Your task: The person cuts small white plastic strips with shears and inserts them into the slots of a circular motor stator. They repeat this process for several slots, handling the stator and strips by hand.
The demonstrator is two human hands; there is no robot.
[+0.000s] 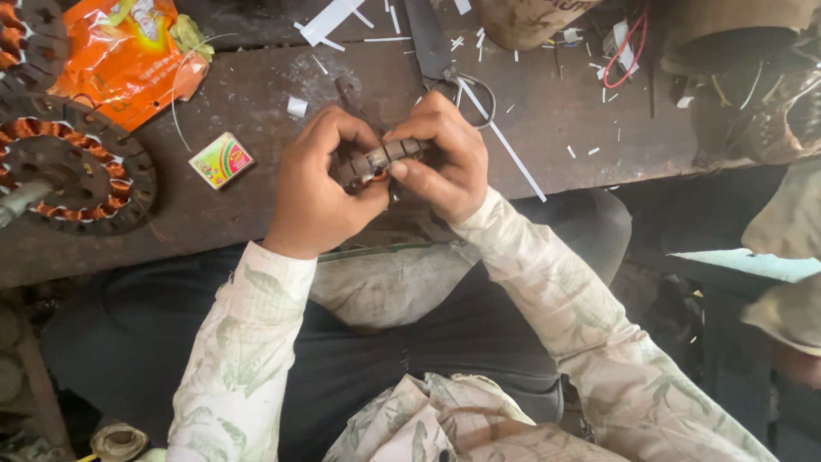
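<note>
Together, 2 hands grip 1 slotted metal core (380, 161) above the bench edge: left hand (321, 184) curled round its left end, right hand (445, 158) pinching the right (fingers bent, knuckles up). Nearby: 1 wound stator (81, 175), 1 matchbox (221, 160), 1 orange packet (128, 56).

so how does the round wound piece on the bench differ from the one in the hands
The stator on the bench is far larger and lies flat, untouched; the small core is gripped on edge between the left hand and right hand. The stator's orange-copper coils show all round; the small core shows mostly dark slotted metal. Both are dark, round and slotted.
</note>
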